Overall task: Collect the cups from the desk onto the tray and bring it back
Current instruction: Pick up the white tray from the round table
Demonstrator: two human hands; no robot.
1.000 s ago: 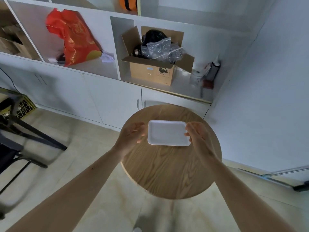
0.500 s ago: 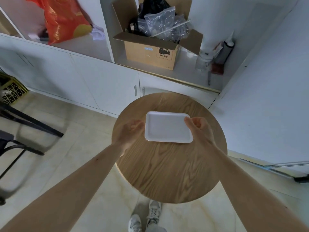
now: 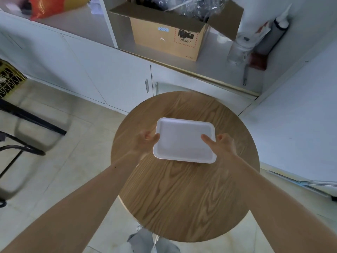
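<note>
Both hands, left hand (image 3: 145, 141) and right hand (image 3: 223, 146), are gripping the white tray (image 3: 184, 140) over the round tabletop (image 3: 182, 194); a cardboard box (image 3: 164, 36) is sitting behind.

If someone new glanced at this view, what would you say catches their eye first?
The white tray, empty, held by the left hand and right hand at its short ends, over the middle of the round wooden table. Behind, an open cardboard box marked UN 3481 sits on the white counter, with a red bag at top left. No cups are in view.
</note>
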